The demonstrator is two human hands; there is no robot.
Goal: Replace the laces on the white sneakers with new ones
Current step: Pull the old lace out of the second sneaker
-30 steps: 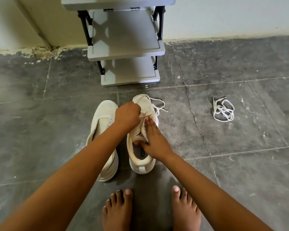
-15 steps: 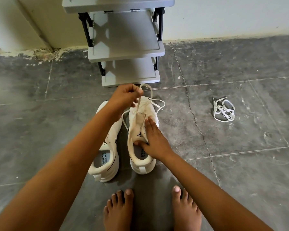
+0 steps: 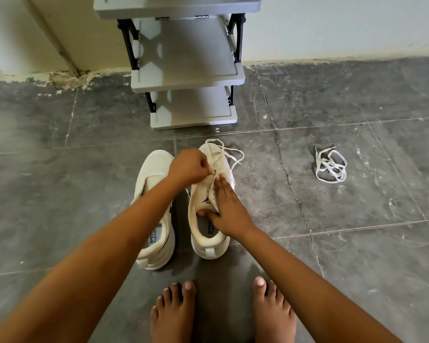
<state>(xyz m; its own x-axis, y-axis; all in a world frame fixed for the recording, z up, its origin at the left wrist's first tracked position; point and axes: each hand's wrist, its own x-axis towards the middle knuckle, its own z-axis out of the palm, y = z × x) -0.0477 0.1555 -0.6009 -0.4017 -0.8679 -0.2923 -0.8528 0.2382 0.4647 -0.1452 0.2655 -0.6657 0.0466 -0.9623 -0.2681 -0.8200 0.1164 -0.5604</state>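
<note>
View: head, single wide-angle camera.
Facing: forward and steeply down at the floor, wall at top.
Nearness: close; bare feet at bottom edge.

Grey tiered rack with black posts against pale wall, dark scuffed tiled floor, crumbled plaster at wall foot left of rack.

l sneaker beside r sneaker w/ loose lace; lace bundle apart
</note>
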